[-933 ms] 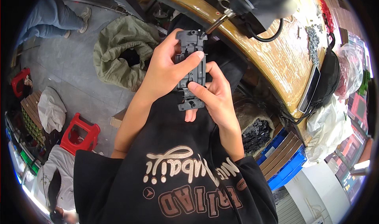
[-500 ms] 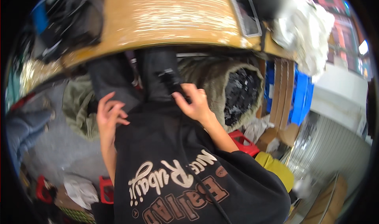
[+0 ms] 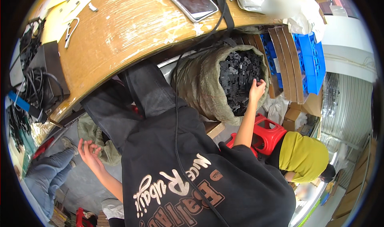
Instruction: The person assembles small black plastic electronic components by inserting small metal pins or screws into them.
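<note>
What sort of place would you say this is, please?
Probably a small workshop or assembly room: there is a sack full of black parts, a worktable above it, and a blue crate nearby.

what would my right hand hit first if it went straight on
Your right hand would probably meet the small black plastic parts in the round olive-green fabric sack; depth and contact are unclear.

- Bright light streaks white across the glossy yellow-brown tabletop (image 3: pixel 120 32).
- Shadow darkens the space beneath it.
- A blurred patch smudges the crumpled white plastic bag (image 3: pixel 303 12).
- Fisheye distortion curves edges near the black rim.
</note>
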A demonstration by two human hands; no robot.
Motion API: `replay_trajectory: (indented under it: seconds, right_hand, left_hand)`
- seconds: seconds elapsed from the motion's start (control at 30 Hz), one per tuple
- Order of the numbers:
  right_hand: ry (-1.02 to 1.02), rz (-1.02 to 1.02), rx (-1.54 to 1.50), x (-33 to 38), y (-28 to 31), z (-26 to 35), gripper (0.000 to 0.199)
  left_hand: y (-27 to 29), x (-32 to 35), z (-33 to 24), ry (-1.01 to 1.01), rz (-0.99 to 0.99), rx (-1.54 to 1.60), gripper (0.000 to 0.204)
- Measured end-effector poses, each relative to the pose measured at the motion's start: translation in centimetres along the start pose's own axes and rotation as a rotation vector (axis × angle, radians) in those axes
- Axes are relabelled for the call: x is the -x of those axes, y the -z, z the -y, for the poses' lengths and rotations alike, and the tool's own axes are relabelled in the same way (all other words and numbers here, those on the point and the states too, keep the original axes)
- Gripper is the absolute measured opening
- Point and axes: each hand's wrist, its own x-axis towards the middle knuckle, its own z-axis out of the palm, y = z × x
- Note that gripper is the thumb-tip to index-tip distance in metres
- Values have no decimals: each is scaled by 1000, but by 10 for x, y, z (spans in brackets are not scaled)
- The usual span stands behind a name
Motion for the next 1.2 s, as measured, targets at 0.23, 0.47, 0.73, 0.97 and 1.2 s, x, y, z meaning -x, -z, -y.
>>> replay_trajectory:
  seconds: [0.23, 0.47, 0.73, 0.97, 1.2]
  right_hand:
    - [350, -21, 362, -4, -34, 12, 57]
    - [82, 183, 311, -53, -25, 1, 64]
    - [366, -272, -193, -49, -16, 42, 29]
    - [662, 322, -897, 72, 46, 291, 22]
    - [1200, 477, -501, 100, -20, 453, 30]
  left_hand:
    - [25, 3, 4, 5, -50, 11, 33]
    - [24, -3, 7, 14, -24, 30, 32]
    - [37, -3, -14, -81, -151, 31, 31]
    - [56, -15, -74, -381, -372, 6, 27]
    - [29, -65, -159, -746, -416, -277, 23]
